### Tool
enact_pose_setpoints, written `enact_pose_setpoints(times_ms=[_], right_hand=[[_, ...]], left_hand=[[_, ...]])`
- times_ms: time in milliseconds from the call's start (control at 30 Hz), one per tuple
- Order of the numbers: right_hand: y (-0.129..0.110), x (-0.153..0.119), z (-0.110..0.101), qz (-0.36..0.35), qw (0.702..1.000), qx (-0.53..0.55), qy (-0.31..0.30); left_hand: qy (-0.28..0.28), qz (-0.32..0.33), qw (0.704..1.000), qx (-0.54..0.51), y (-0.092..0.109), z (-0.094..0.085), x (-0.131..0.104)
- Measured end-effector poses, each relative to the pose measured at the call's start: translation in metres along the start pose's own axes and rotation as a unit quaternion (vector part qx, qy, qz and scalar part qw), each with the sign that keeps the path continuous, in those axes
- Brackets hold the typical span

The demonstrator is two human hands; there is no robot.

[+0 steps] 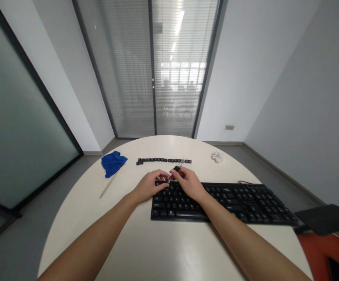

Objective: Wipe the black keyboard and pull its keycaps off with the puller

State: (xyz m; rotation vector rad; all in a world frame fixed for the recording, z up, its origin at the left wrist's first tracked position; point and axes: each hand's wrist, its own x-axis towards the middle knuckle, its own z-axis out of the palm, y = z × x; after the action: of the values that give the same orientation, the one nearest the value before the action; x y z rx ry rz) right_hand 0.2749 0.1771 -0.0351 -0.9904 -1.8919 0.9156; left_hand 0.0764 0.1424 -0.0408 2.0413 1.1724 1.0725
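Note:
A black keyboard (pixel 228 197) lies across the table in front of me. My right hand (pixel 189 180) is closed over its upper left part, pinching a keycap puller (pixel 176 168) with a dark grip. Thin wires stick out from that grip, away from me. My left hand (pixel 151 185) rests at the keyboard's upper left corner. Its thumb and fingertips come together around a small piece beside the puller, too small to make out. Beyond both hands, several loose black keycaps (pixel 157 159) form a row, with a couple set below its left end.
A blue cloth (pixel 112 163) lies at the left, with a thin pale stick (pixel 107 186) beside it. Crumpled clear plastic (pixel 217 157) sits at the back right of the round white table (pixel 146 249). A chair (pixel 327 218) stands at the right edge.

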Motion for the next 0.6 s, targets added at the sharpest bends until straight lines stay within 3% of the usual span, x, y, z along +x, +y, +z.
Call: enact_pose_setpoints(times_ms=[267,600], right_hand=[[0.0,0.002,-0.002,0.017,0.999,0.034,-0.002],[0.001,0.002,-0.001,0.02,0.999,0.037,0.004]], left_hand=[[0.02,0.041,0.994,0.099,-0.005,-0.002,0.0],[-0.002,0.102,0.965,0.24,0.01,-0.007,-0.002]])
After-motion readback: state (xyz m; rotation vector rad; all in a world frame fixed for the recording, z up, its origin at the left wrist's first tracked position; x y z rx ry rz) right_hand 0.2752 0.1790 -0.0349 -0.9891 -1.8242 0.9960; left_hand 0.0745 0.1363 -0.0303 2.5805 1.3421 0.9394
